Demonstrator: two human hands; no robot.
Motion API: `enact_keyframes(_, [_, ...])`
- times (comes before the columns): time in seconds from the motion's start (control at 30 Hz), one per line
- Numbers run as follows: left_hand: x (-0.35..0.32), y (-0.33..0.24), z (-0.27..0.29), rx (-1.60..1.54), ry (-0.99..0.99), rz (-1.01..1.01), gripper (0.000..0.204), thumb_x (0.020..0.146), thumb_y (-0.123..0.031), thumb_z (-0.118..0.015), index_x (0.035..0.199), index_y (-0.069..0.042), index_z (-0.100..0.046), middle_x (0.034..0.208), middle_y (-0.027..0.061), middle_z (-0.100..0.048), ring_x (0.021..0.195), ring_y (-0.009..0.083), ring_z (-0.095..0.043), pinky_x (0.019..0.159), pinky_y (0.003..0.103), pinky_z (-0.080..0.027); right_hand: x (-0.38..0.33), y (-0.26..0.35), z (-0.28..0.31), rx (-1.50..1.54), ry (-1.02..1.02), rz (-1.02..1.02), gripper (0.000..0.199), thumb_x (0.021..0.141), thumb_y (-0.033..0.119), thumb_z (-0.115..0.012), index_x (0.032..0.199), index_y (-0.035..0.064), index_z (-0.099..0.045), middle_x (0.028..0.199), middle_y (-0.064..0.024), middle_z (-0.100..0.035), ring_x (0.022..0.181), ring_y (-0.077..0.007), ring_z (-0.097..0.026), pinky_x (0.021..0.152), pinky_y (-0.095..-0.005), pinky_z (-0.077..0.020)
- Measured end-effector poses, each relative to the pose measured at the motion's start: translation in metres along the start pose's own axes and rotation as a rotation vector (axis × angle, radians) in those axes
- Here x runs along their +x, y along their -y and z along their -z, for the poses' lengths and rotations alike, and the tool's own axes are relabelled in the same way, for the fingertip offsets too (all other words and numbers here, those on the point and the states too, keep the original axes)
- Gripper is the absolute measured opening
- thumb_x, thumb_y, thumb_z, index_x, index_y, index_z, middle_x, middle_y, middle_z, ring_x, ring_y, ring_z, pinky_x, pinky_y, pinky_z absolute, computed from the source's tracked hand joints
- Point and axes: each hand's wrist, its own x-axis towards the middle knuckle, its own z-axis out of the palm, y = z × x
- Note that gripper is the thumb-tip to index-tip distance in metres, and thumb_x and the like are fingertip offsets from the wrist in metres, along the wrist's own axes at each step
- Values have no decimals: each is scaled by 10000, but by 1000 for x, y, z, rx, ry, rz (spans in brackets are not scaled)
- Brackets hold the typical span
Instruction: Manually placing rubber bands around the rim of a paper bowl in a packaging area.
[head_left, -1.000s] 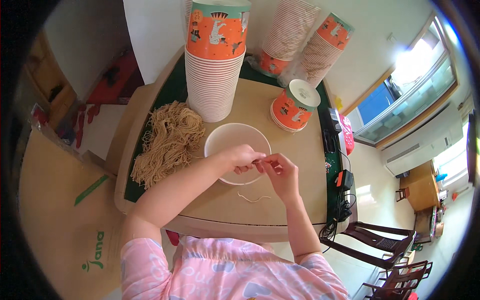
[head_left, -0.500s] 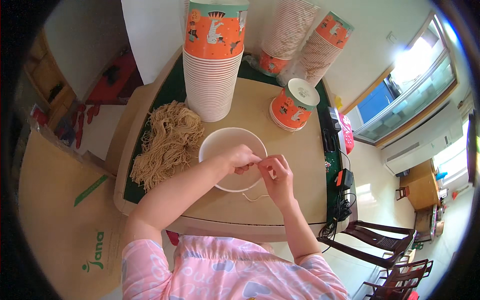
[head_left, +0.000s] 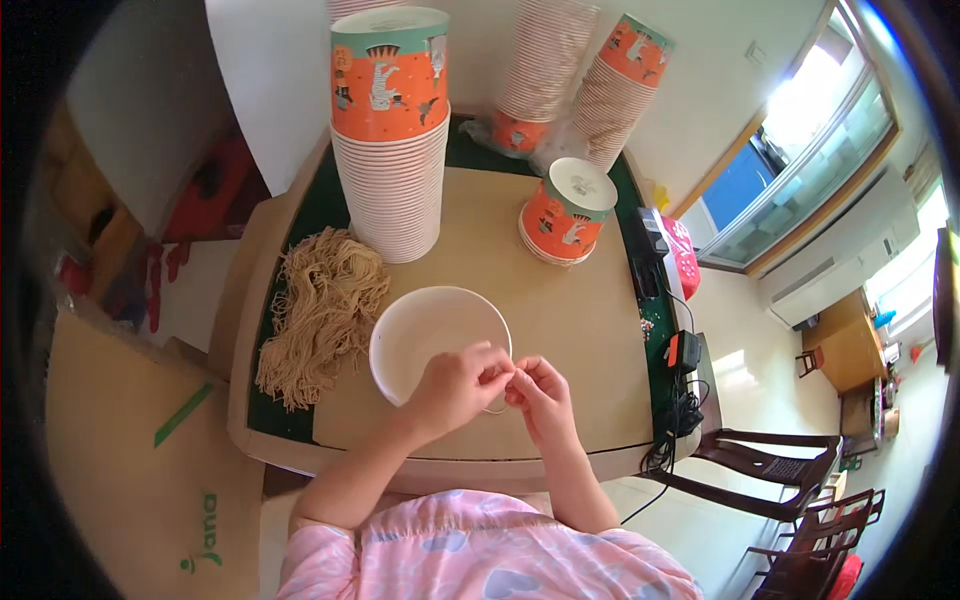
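My left hand and my right hand meet fingertip to fingertip at the near right rim of an open white paper bucket. Both are closed in a pinch. A thin beige string shows just under the fingers, beside the bucket; its held part is mostly hidden. To the left of the bucket lies a loose heap of beige strings.
A tall stack of orange-and-green paper buckets stands behind the string heap. A short upturned bucket stack sits at right, with wrapped stacks behind. Black cables and adapters line the table's right edge; a large cardboard box stands left.
My hands have drawn back toward me, and the left hand has moved off from over the bucket's middle. The view has shifted, and less of the string shows below the fingers.
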Motion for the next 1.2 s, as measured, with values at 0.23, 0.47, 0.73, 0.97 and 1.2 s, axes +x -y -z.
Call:
enact_keyframes(0.23, [-13,2,-5,156,4,-159,64,806,-82,-684,848,-62,-640,696,22,-574,596,133,-581,536,266,-459,-20,-8,-7,-158,-129,155,60,919,72,-595,933,19,-569,806,12,-580,661,-50,-499,602,-184,-404])
enact_keyframes(0.47, [-6,9,6,-980,298,519,72,881,-85,-626,893,-14,-625,700,-66,-536,600,-10,-476,482,167,-367,-30,-9,-14,-513,-115,509,82,875,-27,-606,942,4,-569,832,-21,-560,697,-79,-506,640,-212,-432])
enact_keyframes(0.73, [-8,2,-3,-378,233,307,36,833,-34,-645,861,-57,-642,664,-33,-537,565,24,-480,485,196,-377,-25,4,-7,186,-60,-29,43,913,77,-597,936,42,-583,834,6,-568,705,-66,-525,630,-197,-415])
enact_keyframes(0.97, [-11,-13,-10,28,72,9,69,762,-53,-690,826,-67,-669,662,52,-533,549,148,-517,513,280,-418,-25,-5,-4,32,-121,90,104,914,145,-618,943,45,-608,780,31,-581,684,-42,-505,613,-187,-395])
enact_keyframes(1.2, [-9,-11,-11,-32,89,104,78,784,-108,-698,807,-50,-651,707,60,-578,589,182,-578,544,319,-463,-21,-2,8,-42,-52,41,72,917,68,-588,939,12,-626,841,1,-582,703,-62,-518,633,-201,-402])
